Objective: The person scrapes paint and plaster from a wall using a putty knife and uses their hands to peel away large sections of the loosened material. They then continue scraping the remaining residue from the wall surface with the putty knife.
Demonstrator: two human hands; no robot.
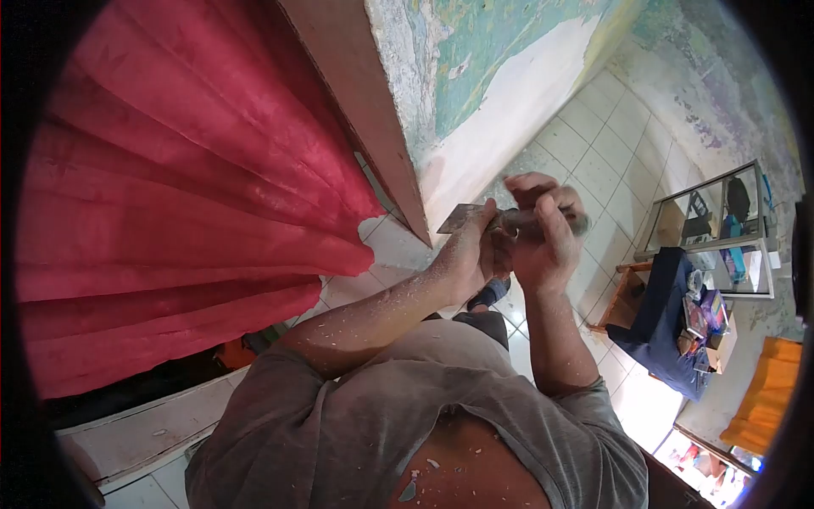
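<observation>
In front of my chest, a scraper with a flat metal blade [458, 218] points left toward the lower corner of the wall [500, 110]. My left hand [473, 254] is closed around it near the blade, thumb along the top. Just to the right, my right hand [547, 242] curls its fingers over the handle, slightly blurred. Parts of the handle are hidden by the fingers. The wall has peeling green and yellow paint with a bare white patch. Pale flakes dot both forearms and my grey shirt [373, 424].
A red curtain [186, 195] hangs at left beside the wall's edge. White tiles [593, 144] cover the floor. At right stand a glass-fronted cabinet [721, 250] and a low wooden piece with dark cloth [657, 331] and small items. An orange cloth [767, 394] hangs lower right.
</observation>
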